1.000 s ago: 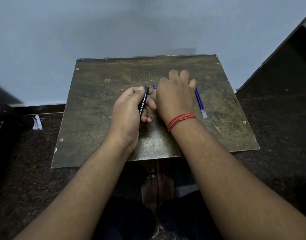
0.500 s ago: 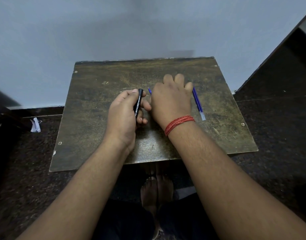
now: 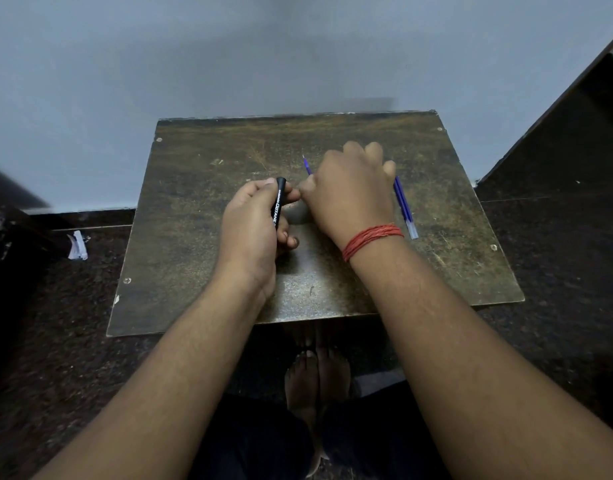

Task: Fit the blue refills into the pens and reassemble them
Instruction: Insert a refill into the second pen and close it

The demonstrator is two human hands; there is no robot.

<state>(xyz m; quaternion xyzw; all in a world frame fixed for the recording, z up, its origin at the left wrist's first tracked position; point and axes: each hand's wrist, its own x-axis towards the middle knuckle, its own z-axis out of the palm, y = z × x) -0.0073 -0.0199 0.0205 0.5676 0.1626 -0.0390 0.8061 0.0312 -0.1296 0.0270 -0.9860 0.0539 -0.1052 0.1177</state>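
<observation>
Head view shows the left hand (image 3: 251, 223) wrapped around a black plastic pen barrel (image 3: 278, 202), while the right hand (image 3: 350, 192) pinches a thin blue refill (image 3: 307, 165) whose tip, aimed beside the barrel mouth, could bend.

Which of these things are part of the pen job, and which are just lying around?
In use:
black pen barrel in left hand
blue refill under right hand
spare blue refills on the board

Lying about:
crumpled paper scrap on the floor
</observation>
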